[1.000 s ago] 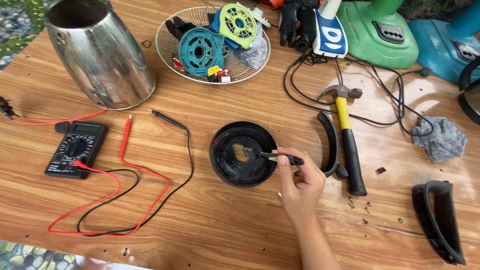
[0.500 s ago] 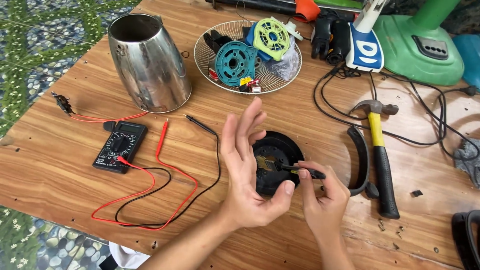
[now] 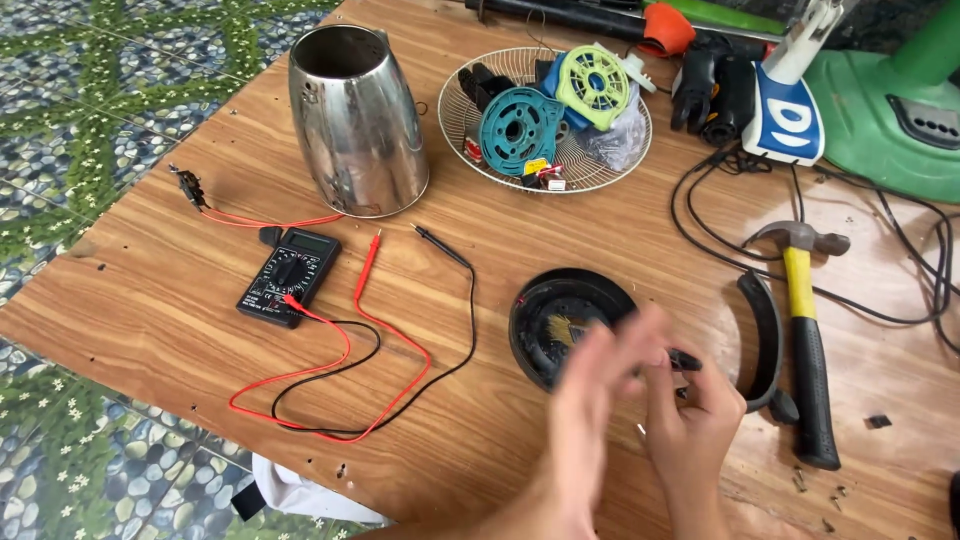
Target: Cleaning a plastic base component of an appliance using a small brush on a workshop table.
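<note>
A round black kettle base (image 3: 556, 318) lies upside down on the wooden table (image 3: 160, 300), with brass contacts showing inside. My right hand (image 3: 700, 420) hovers at its right edge, fingers closed on a small black tool (image 3: 685, 360). My left hand (image 3: 600, 385) is blurred by motion, fingers spread, just in front of the base and partly covering it. It holds nothing I can make out.
A steel kettle body (image 3: 358, 120) stands at the back left. A black multimeter (image 3: 288, 276) with red and black leads lies left of the base. A wire basket (image 3: 545, 115) of plastic parts sits behind. A yellow-handled hammer (image 3: 806, 330) and curved black handle piece (image 3: 768, 335) lie right.
My left hand came into view half a second ago and has now dropped lower over the base's front edge. The camera has shifted, showing more of the table's left side.
</note>
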